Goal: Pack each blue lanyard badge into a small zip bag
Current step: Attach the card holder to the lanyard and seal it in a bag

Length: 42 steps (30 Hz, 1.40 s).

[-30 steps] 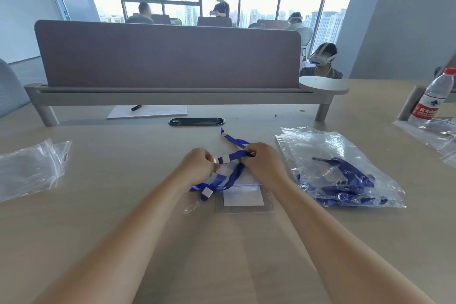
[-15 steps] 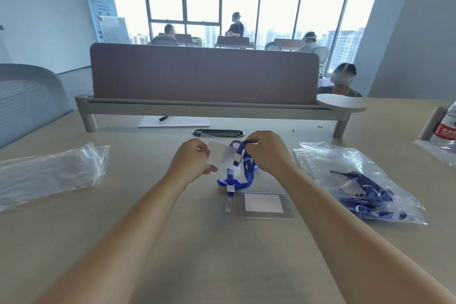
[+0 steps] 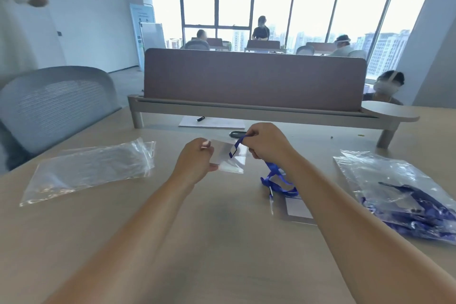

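Observation:
My left hand (image 3: 195,160) pinches the left edge of a small clear zip bag (image 3: 230,158), held upright above the table. My right hand (image 3: 267,142) grips the blue lanyard (image 3: 275,177) near its top end, right at the bag's mouth. The strap hangs down from that hand to the clear badge holder (image 3: 297,208), which lies flat on the table. The lanyard's tip with its white patch shows against the bag's upper part; I cannot tell if it is inside.
A pile of empty clear zip bags (image 3: 91,170) lies at the left. A big clear bag of blue lanyard badges (image 3: 404,197) lies at the right. Behind stand a desk divider (image 3: 254,79), paper with a pen (image 3: 212,122), a dark flat object (image 3: 237,134) and a grey chair (image 3: 54,103).
Both hands have risen off the table with the bag and the lanyard end. The lanyard has unfolded and now hangs from my right hand. The view has tilted up and to the left.

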Each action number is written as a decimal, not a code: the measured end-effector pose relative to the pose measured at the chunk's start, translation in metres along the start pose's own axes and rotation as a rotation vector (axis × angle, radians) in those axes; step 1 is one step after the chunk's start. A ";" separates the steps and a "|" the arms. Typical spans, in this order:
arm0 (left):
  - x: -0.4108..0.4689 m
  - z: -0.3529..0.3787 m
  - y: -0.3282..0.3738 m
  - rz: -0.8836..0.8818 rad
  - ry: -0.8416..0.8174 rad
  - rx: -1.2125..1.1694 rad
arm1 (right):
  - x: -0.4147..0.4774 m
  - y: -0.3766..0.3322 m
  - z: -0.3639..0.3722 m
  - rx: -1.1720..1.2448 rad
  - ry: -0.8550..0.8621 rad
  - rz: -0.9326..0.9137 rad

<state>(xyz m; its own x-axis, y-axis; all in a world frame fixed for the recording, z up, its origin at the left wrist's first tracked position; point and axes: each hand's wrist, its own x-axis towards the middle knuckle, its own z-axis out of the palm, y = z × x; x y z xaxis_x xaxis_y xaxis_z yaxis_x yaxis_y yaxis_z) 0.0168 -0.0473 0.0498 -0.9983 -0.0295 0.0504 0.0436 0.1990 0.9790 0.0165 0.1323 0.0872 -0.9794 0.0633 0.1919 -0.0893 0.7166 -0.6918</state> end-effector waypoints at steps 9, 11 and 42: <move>0.009 -0.021 -0.020 0.026 -0.075 -0.092 | 0.016 -0.021 0.039 -0.075 -0.043 -0.101; 0.011 -0.024 -0.024 0.025 -0.080 -0.079 | 0.019 -0.021 0.043 -0.129 -0.046 -0.121; 0.013 -0.013 -0.038 -0.030 -0.162 0.053 | 0.013 0.006 0.026 0.106 -0.201 -0.079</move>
<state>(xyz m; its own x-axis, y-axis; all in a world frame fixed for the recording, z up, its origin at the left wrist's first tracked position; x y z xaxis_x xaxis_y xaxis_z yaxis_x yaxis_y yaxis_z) 0.0030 -0.0682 0.0162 -0.9925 0.1210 -0.0157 0.0154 0.2515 0.9677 -0.0014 0.1187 0.0674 -0.9840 -0.1374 0.1137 -0.1756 0.6363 -0.7512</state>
